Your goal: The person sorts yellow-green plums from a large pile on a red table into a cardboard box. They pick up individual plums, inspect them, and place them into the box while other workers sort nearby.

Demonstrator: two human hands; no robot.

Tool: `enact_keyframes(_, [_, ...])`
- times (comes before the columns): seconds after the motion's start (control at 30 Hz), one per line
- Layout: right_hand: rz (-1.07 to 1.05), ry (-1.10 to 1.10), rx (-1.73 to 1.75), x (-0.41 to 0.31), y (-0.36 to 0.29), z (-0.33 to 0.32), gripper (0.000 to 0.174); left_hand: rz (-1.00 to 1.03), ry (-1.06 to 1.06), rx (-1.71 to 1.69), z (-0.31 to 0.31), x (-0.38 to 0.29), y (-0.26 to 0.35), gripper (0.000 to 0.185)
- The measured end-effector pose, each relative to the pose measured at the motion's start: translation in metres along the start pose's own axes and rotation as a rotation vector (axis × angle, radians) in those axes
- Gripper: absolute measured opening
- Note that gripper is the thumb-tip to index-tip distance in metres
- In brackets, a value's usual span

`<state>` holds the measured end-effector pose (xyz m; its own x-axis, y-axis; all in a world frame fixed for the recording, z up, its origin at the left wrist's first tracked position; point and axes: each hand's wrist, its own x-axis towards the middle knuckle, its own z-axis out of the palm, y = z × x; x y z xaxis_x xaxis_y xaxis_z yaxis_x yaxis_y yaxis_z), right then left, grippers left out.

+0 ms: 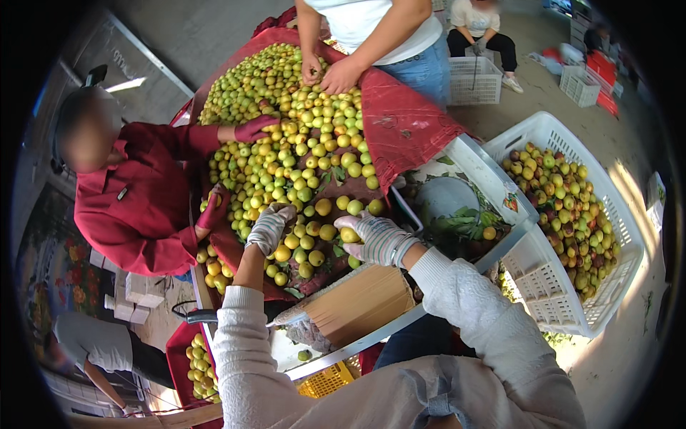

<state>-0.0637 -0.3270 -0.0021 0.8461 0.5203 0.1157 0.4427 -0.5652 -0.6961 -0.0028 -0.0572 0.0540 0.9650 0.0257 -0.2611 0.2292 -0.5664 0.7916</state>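
Both my hands wear striped knit gloves above a pile of small yellow-green fruits [292, 182] on a dark red cloth [343, 195]. Between the thumb and fingers of my right hand [378, 236] is one yellow fruit [350, 235]. My left hand [270, 228] rests among the fruits near the front of the pile, its fingers curled downward; whether a fruit is inside them is hidden. Loose fruits and a few green leaves [338, 172] lie between the two hands.
A cardboard piece [364, 305] lies along the table's near edge. To the right are a leaf-strewn bin [471, 220] and a white plastic crate [624, 214] holding redder fruits. A co-worker in red [139, 198] and another in a white shirt [370, 27] reach into the pile.
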Motion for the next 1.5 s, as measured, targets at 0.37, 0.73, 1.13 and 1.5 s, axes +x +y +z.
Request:
enact_keyframes(0.37, [-0.073, 0.138, 0.047, -0.007, 0.023, 0.001, 0.05, 0.235, -0.797, -0.504, 0.175, -0.057, 0.268, 0.055])
enact_keyframes(0.73, [0.095, 0.263, 0.512, 0.009, 0.014, 0.011, 0.052, 0.16, 0.096, 0.63, 0.08, 0.08, 0.052, 0.053])
enact_keyframes(1.13, [0.418, 0.46, 1.287, 0.011, 0.042, -0.014, 0.062, 0.262, -0.277, -0.463, 0.136, 0.003, 0.011, 0.033])
enact_keyframes(1.5, [-0.499, 0.423, 0.008, 0.008, 0.024, -0.008, 0.038, -0.223, -0.703, -1.421, 0.155, -0.027, 0.005, 0.062])
